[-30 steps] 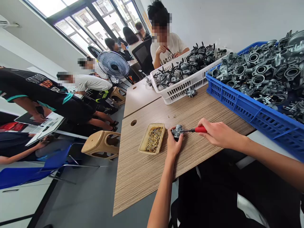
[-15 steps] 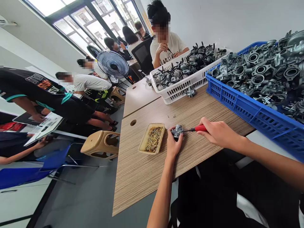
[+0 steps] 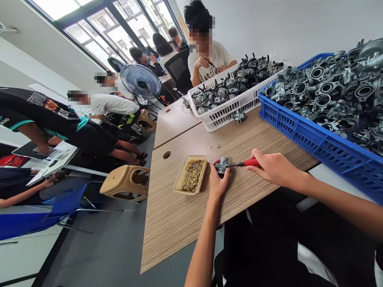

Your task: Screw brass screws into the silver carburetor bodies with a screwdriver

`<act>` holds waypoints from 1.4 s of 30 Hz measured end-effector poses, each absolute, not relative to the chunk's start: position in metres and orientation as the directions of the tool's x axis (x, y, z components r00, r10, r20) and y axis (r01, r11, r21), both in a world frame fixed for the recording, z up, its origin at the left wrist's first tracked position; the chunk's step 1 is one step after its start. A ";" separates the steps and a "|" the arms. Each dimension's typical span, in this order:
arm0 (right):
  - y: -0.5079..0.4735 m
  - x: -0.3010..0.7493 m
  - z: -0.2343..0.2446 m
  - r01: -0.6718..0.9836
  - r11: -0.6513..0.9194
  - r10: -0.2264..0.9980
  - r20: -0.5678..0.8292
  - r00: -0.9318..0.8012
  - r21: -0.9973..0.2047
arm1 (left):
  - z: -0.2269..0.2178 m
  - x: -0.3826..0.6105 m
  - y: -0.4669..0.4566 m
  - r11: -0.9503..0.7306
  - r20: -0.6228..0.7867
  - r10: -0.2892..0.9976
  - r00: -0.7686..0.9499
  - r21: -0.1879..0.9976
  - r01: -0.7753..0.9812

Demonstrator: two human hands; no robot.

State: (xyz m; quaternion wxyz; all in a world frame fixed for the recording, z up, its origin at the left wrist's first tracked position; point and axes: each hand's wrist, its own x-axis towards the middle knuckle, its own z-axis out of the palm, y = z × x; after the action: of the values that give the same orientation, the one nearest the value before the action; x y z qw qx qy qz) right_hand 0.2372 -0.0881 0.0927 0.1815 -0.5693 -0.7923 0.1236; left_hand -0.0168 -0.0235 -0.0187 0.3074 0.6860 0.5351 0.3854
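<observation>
A small grey metal carburetor (image 3: 223,164) rests on the wooden table, gripped by my left hand (image 3: 218,179) with fingers and thumb on either side. My right hand (image 3: 271,165) is wrapped round the red handle of a screwdriver (image 3: 251,162). Its dark shaft points left, and the tip meets the carburetor's near side; the exact spot of contact is too small to make out. Left of my left hand stands a yellowish plastic tub (image 3: 177,184) holding many brass-coloured small parts (image 3: 193,175).
Behind are a white basket (image 3: 214,122) of carburetors with black parts and a blue crate (image 3: 287,125) heaped with metal carburetor bodies. One loose carburetor (image 3: 239,116) lies by the white basket. Across the table (image 3: 167,223) sits a person (image 3: 209,59). A tan stool (image 3: 119,181) stands left.
The view has shifted slightly. Both hands keep nearly the same pose, with the screwdriver still against the carburetor.
</observation>
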 end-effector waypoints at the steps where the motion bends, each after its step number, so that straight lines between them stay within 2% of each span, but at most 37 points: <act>1: -0.088 0.238 0.093 0.856 0.319 0.948 0.144 -0.285 -0.407 | -0.018 -0.017 -0.024 -0.238 0.200 0.971 0.129 0.835 0.497; 6: -0.090 0.241 0.101 0.732 0.413 0.905 0.152 -0.398 -0.541 | -0.019 -0.017 -0.024 -0.240 0.205 0.971 0.125 0.833 0.499; 8: -0.090 0.241 0.102 0.712 0.422 0.897 0.148 -0.416 -0.561 | -0.019 -0.017 -0.024 -0.240 0.205 0.971 0.124 0.832 0.501; 14: -0.087 0.240 0.096 0.834 0.322 0.946 0.127 -0.298 -0.449 | -0.019 -0.017 -0.024 -0.239 0.208 0.971 0.118 0.827 0.509; 21: -0.089 0.242 0.096 0.744 0.415 0.907 0.173 -0.384 -0.524 | -0.020 -0.017 -0.023 -0.248 0.213 0.969 0.127 0.824 0.509; 27: -0.088 0.239 0.092 0.816 0.349 0.937 0.175 -0.302 -0.461 | -0.020 -0.016 -0.024 -0.245 0.209 0.970 0.127 0.833 0.497; 34: -0.089 0.240 0.096 0.737 0.413 0.907 0.171 -0.384 -0.535 | -0.020 -0.016 -0.024 -0.240 0.206 0.971 0.123 0.841 0.485; 39: -0.088 0.238 0.093 0.807 0.334 0.942 0.152 -0.299 -0.487 | -0.020 -0.016 -0.023 -0.238 0.204 0.971 0.123 0.841 0.486; 42: -0.088 0.239 0.093 0.793 0.342 0.939 0.149 -0.310 -0.505 | -0.019 -0.016 -0.024 -0.239 0.205 0.971 0.123 0.841 0.485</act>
State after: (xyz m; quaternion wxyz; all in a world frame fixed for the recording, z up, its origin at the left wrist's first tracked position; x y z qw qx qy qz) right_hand 0.2394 -0.0880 0.0935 0.2131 -0.5474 -0.7908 0.1718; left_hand -0.0157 -0.0236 -0.0195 0.3096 0.6823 0.5337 0.3921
